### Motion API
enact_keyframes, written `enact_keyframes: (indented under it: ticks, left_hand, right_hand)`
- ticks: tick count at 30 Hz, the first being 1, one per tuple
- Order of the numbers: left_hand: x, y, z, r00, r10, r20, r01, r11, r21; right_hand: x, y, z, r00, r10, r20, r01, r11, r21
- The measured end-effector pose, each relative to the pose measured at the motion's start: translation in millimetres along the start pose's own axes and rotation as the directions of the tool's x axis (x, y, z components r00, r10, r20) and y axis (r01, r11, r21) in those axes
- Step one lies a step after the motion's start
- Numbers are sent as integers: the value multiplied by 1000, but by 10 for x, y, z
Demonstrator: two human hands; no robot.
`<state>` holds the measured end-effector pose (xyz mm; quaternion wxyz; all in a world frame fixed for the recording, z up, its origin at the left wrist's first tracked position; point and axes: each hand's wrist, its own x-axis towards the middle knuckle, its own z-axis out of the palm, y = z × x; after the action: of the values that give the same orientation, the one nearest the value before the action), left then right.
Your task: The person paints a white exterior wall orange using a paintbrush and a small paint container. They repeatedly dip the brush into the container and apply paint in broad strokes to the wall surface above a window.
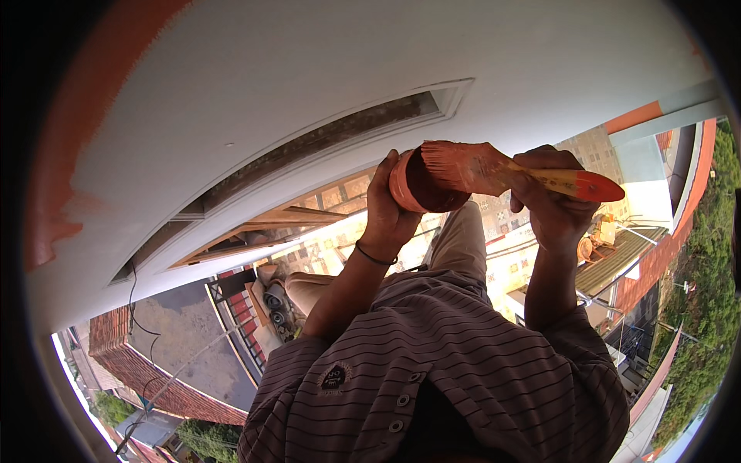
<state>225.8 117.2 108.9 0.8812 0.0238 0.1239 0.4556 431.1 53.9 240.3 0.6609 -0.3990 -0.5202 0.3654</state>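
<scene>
My left hand (395,199) is wrapped around a small round paint pot (403,182), tipped so that its mouth faces right and its dark inside shows. Orange paint coats its rim. In my right hand (550,199) is a wide paintbrush (561,182) with a yellow and red handle. Its bristles (457,165) are loaded with orange paint and lie across the pot's mouth; I cannot tell whether they touch the rim. How much paint the pot holds is hidden in shadow.
A white wall (278,69) rises before me, with an orange painted area (87,150) at left and a long recessed opening (324,130). Far below lies a patterned tile floor (324,254). A wire (134,307) hangs at left; roofs (173,382) and trees (706,231) lie beyond.
</scene>
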Motion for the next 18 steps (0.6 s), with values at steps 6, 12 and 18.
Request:
enact_keyframes:
  ticks: [6,12,18]
  left_hand:
    - [-2,-6,-14,1000,1,8,-1,1000,-15]
    - [-2,1,-12,1000,11,0,-11,1000,2]
    - [-21,-15,24,998,19,-57,-18,999,31]
  right_hand:
    - [-28,24,-2,1000,6,-1,-6,1000,1]
    - [-41,22,3,999,-14,40,13,1000,7]
    - [-74,17,-10,997,8,81,-2,997,-75]
